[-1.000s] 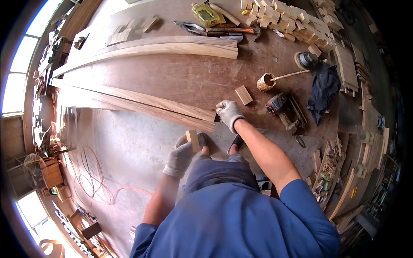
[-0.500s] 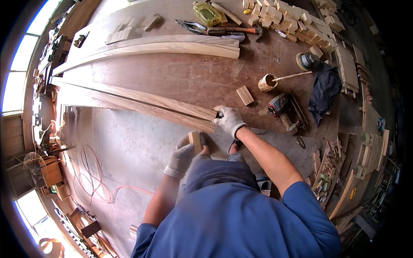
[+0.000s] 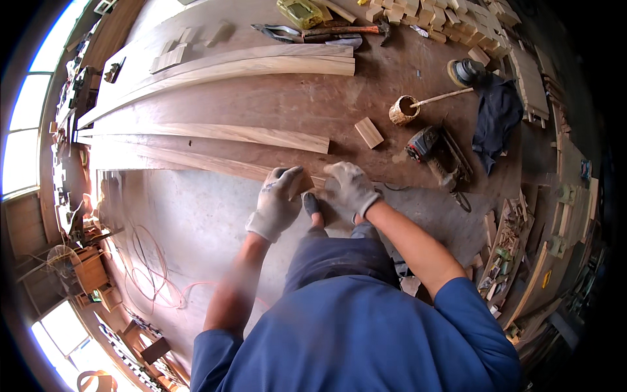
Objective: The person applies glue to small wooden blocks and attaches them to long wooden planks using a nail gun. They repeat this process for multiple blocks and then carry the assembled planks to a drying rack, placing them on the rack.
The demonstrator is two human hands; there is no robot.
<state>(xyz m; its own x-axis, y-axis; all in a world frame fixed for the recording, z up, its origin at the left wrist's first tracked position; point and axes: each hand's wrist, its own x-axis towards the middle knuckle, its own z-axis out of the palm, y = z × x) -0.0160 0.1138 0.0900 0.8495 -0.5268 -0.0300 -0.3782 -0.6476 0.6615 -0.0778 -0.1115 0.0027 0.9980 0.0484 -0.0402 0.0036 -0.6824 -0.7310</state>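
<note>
My left hand (image 3: 274, 204), in a pale work glove, is closed on a small wooden block (image 3: 301, 183) at the table's near edge. My gloved right hand (image 3: 353, 186) is just right of it, fingers bent beside the end of the nearer wooden strip (image 3: 241, 168). Blur hides whether those fingers grip that end. A second long strip (image 3: 261, 135) lies farther in on the table, a widening gap between the two. Beyond it lies a curved pair of strips (image 3: 281, 63).
On the brown tabletop (image 3: 274, 98) are a loose block (image 3: 369, 132), a glue pot with a stick (image 3: 404, 110), a nail gun (image 3: 434, 153), a sander (image 3: 462, 72), a dark cloth (image 3: 496, 121) and a hammer (image 3: 366, 29). Stacked blocks (image 3: 450, 19) stand far right. A hose (image 3: 157, 281) coils on the floor.
My left hand has raised the block up to the table edge. The two near strips, earlier close together under my right hand, now lie apart at their right ends. My right hand has shifted slightly.
</note>
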